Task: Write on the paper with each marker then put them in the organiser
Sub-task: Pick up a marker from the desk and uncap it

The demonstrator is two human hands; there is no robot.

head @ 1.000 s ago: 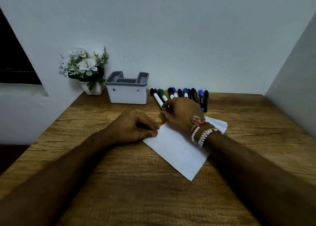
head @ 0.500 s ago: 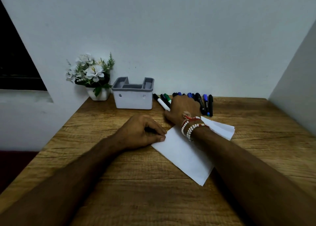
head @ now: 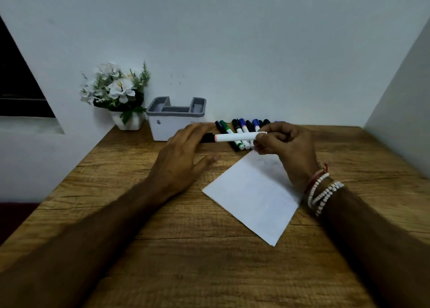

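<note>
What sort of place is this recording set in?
Probably a home or office desk corner: a wooden table against a plain wall, with a desk organiser, a row of markers and a potted flower arrangement.

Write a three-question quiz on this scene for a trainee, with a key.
1. True or false: the organiser lies tipped on its side.
2. The right hand grips: A) a pencil, B) a marker, C) scissors.
3. What lies on the table under the right wrist?

Key: 1 false, it stands upright. 2 B. 3 the paper.
</note>
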